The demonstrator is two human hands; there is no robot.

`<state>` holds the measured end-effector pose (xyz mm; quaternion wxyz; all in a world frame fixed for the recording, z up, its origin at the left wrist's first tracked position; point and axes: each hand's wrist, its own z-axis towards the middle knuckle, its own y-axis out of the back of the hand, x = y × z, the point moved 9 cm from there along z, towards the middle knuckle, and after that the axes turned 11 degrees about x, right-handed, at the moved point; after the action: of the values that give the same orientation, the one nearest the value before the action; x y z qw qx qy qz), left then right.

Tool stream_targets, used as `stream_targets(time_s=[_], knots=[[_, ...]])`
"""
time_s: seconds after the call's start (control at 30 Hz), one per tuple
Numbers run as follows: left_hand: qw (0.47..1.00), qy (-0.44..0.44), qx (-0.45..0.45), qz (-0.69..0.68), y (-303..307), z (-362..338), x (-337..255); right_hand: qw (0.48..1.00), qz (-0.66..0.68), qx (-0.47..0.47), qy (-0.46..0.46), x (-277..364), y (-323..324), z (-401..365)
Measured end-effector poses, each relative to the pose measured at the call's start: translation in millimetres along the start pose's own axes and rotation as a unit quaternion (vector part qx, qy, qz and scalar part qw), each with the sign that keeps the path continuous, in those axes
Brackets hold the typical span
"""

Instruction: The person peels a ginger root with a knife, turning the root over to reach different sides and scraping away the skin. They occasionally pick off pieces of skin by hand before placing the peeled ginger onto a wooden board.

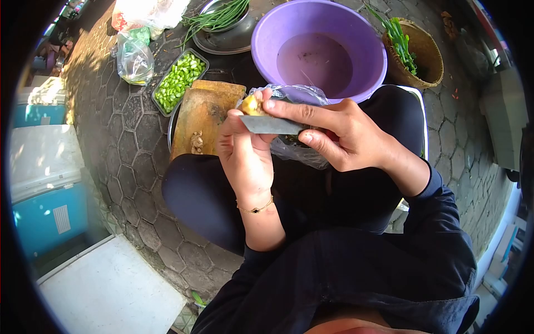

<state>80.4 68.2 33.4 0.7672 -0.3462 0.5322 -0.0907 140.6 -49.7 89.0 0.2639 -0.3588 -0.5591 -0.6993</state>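
My left hand (245, 147) grips a knobbly piece of ginger (252, 106), pale yellow where its flesh shows, between thumb and fingers. Wrapped around a knife, my right hand (339, 131) lies close against the left one, and its fingers hide the handle. The knife's flat grey blade (266, 124) points left, right beside the ginger. Below and to the left is a worn wooden cutting board (208, 111) with a brown knobbly root piece (197, 142) on it. A clear plastic bag (303, 153) sits behind my hands, its contents mostly hidden.
A large purple basin (261, 55) with some water stands ahead. A tray of chopped green vegetables (179, 81) is at left, near a metal bowl with long green beans (219, 22). Plastic bags (135, 58) lie farther left. A woven basket (425, 55) holds green leaves at right.
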Motion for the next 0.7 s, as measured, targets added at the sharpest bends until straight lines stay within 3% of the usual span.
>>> stream_targets(time_s=[0.03, 0.07, 0.1, 0.13, 0.17, 0.23, 0.37, 0.5, 0.53, 0.63, 0.7], knots=[[0.999, 0.036, 0.041, -0.002, -3.2, 0.6, 3.5, 1.0, -0.001, 0.001, 0.001, 2.7, 1.2, -0.3], [0.991, 0.016, 0.109, -0.081, -11.9, 1.9, -0.2, 0.999, 0.037, 0.003, -0.021, 0.6, 2.2, -0.8], [0.991, 0.015, 0.109, -0.081, -14.2, 2.3, -1.1, 0.996, 0.076, 0.004, -0.043, -3.1, 2.2, -1.8], [0.992, 0.015, 0.092, -0.082, -15.9, 2.8, -1.9, 1.0, 0.0, -0.012, 0.025, 0.8, 5.3, -1.3], [0.994, 0.016, 0.075, -0.082, -16.1, 3.0, -2.1, 1.0, 0.001, -0.012, 0.025, -1.9, 2.6, -0.6], [0.987, 0.027, 0.091, -0.126, -20.8, 3.5, 0.2, 0.986, 0.111, -0.065, 0.107, 5.4, 9.7, -2.1], [0.971, 0.042, 0.107, -0.209, -23.2, 1.9, 5.7, 0.988, 0.116, -0.086, 0.058, 5.1, 17.0, -6.3], [0.97, 0.017, 0.135, -0.199, -26.7, 4.0, 6.9, 0.993, 0.021, -0.076, 0.091, 6.6, 10.7, -4.8], [0.975, 0.011, 0.112, -0.192, -22.6, 3.5, 7.0, 0.997, 0.074, -0.03, 0.014, 1.7, 6.8, -6.0], [0.98, 0.002, 0.092, -0.175, -19.6, 3.2, 5.2, 0.997, -0.012, -0.051, 0.052, 5.5, 8.0, -5.1], [0.981, -0.001, 0.096, -0.166, -19.8, 3.0, 4.0, 0.999, 0.012, -0.028, 0.021, 7.1, 7.0, -6.2]])
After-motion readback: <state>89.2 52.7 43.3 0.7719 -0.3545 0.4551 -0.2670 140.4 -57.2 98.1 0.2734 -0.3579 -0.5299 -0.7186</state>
